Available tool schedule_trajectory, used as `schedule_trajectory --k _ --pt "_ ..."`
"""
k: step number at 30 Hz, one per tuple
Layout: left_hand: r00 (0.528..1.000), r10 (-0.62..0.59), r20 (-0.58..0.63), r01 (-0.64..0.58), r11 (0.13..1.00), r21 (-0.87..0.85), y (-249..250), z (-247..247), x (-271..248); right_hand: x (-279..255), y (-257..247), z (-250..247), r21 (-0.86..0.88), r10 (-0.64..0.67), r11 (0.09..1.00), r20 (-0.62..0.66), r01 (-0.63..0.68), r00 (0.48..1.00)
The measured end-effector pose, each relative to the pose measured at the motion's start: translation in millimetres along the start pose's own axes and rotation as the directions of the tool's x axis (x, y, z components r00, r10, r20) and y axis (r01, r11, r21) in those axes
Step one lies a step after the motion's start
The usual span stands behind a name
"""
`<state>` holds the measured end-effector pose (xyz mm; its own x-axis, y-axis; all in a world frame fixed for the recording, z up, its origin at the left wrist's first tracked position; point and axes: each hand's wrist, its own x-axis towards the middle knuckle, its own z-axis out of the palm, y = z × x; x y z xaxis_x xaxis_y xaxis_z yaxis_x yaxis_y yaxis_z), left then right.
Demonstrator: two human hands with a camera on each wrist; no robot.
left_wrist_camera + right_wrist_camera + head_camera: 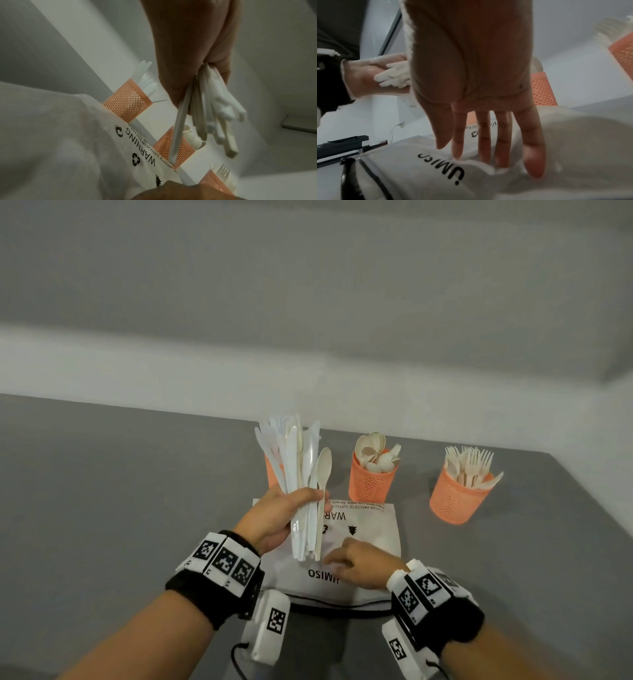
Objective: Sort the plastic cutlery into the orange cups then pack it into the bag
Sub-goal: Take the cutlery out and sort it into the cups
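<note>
My left hand [287, 511] grips a bundle of white plastic knives with one spoon [301, 467], held upright above the white bag [376, 525]. Its handle ends hang just over the bag; the left wrist view shows the bundle [214, 105] sticking out of my fist [197, 54]. My right hand [356, 563] lies on the bag with straight fingers [484, 142] pressing the plastic [419, 169]. Three orange mesh cups stand behind the bag: the left cup [272, 470], partly hidden by the bundle, holds a few knives [145, 81]; the middle cup [371, 481] holds spoons; the right cup [455, 498] holds forks.
The grey table [120, 491] stretches to my left, and its far edge meets a pale wall [205, 371] right behind the cups. The bag's black zipper edge [335, 604] faces me at the table's near side.
</note>
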<state>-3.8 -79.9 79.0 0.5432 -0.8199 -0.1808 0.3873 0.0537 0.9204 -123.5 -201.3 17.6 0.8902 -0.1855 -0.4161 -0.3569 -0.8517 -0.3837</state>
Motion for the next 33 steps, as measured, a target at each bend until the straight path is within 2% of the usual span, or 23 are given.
schedule_trajectory --k 4,5,6,7,8,9,10,11,12,14,16,18,21,25,28,30,33 --pt "0.996 0.006 -0.095 -0.004 1.0 0.022 -7 3 13 8 8 -11 0.073 -0.062 0.995 0.022 0.061 0.998" --pt "0.994 0.005 -0.112 -0.002 1.0 0.029 -10 4 16 9 10 -15 0.124 -0.071 0.99 -0.022 0.073 0.997" --pt "0.992 0.006 -0.129 0.0 0.999 0.039 -11 6 18 11 10 -20 0.2 -0.072 0.975 -0.12 0.095 0.99" --pt "0.989 0.013 -0.144 -0.006 0.999 0.053 -13 7 20 11 10 -25 0.294 -0.055 0.946 -0.26 0.133 0.964" --pt "0.987 0.023 -0.16 -0.013 0.998 0.062 -14 9 22 11 9 -31 0.372 -0.024 0.908 -0.416 0.194 0.909" --pt "0.984 0.034 -0.178 -0.022 0.998 0.067 -16 12 24 11 7 -37 0.413 0.008 0.87 -0.558 0.269 0.83" --pt "0.98 0.045 -0.193 -0.032 0.997 0.07 -16 15 24 9 3 -43 0.419 0.02 0.842 -0.653 0.339 0.757" --pt "0.979 0.058 -0.197 -0.044 0.996 0.075 -16 19 25 7 -1 -48 0.414 0.006 0.824 -0.69 0.388 0.723" --pt "0.979 0.068 -0.195 -0.055 0.996 0.07 -16 23 25 6 -5 -52 0.404 -0.03 0.812 -0.692 0.422 0.721" --pt "0.978 0.063 -0.197 -0.058 0.998 0.033 -15 30 24 5 -12 -55 0.409 -0.074 0.81 -0.64 0.42 0.765" --pt "0.979 0.057 -0.194 -0.061 0.998 -0.011 -12 33 23 1 -18 -57 0.423 -0.063 0.817 -0.61 0.392 0.79" --pt "0.987 0.055 -0.154 -0.065 0.996 -0.063 -7 35 21 -6 -23 -62 0.41 -0.063 0.824 -0.621 0.392 0.781" --pt "0.994 0.052 -0.096 -0.056 0.998 -0.039 5 34 22 -21 -30 -73 0.369 -0.073 0.846 -0.634 0.384 0.77" --pt "0.999 -0.017 -0.039 0.019 0.999 0.035 18 35 29 -34 -36 -80 0.35 -0.049 0.884 -0.59 0.31 0.806" --pt "0.999 -0.046 -0.02 0.047 0.997 0.054 23 39 33 -36 -37 -88 0.392 0.022 0.874 -0.621 0.286 0.783" --pt "0.997 -0.061 -0.035 0.061 0.998 -0.002 21 38 38 -33 -39 -94 0.4 0.056 0.875 -0.643 0.272 0.764" --pt "0.999 -0.033 0.003 0.033 0.998 -0.058 29 34 40 -27 -50 -102 0.363 0.067 0.892 -0.695 0.269 0.716"
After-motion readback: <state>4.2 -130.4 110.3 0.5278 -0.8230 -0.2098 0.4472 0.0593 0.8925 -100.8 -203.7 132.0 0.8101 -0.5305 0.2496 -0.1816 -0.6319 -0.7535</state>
